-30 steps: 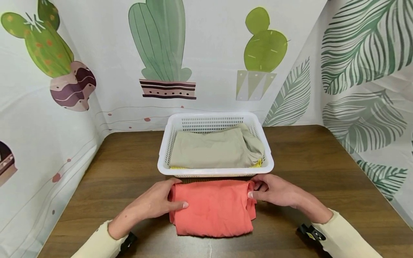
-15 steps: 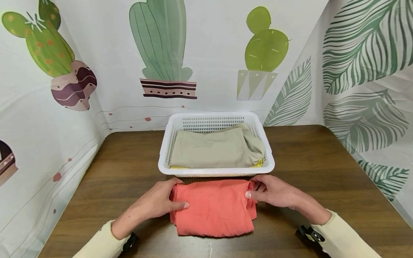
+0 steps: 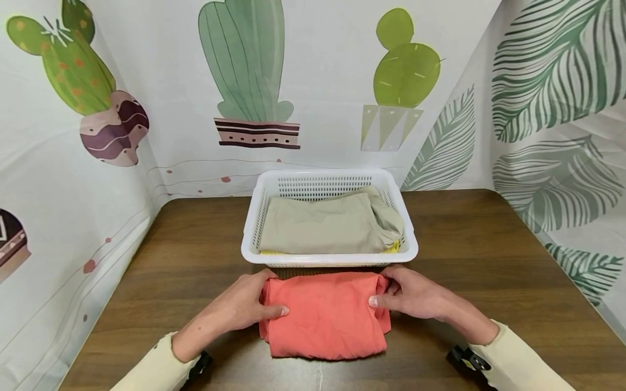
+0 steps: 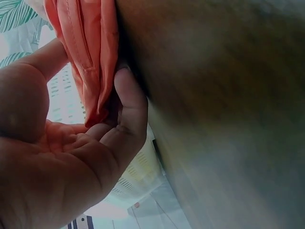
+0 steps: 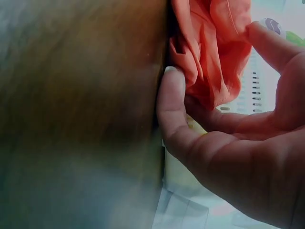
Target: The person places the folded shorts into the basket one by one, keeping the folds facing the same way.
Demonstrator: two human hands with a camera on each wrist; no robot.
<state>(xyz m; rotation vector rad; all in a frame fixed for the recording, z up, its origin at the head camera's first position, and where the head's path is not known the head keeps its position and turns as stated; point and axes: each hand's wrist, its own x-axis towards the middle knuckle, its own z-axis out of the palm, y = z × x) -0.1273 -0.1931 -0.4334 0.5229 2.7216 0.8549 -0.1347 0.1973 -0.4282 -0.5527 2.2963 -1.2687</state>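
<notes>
A folded coral-red garment [image 3: 325, 317] lies on the wooden table in front of the basket. At its left end my left hand [image 3: 244, 304] grips it, thumb on top and fingers around the edge. My right hand [image 3: 415, 293] holds the opposite end, its thumb pressing the upper layer. Stacked layers and a stitched seam of the garment [image 4: 88, 52] show in the left wrist view, with fingertips tucked beneath. Loose folds of the garment [image 5: 209, 57] hang between thumb and fingers in the right wrist view. The fingers under the cloth are partly hidden in the head view.
A white perforated plastic basket [image 3: 330, 259] stands just behind the garment. Inside it lies folded beige cloth [image 3: 318, 225], with bits of yellow cloth [image 3: 393, 247] showing beneath. The brown table [image 3: 455, 233] extends to both sides, and a patterned curtain [image 3: 327, 81] hangs behind it.
My right thumb has slid slightly left and down over the garment's top. The left hand keeps its hold, and the garment stays almost in place.
</notes>
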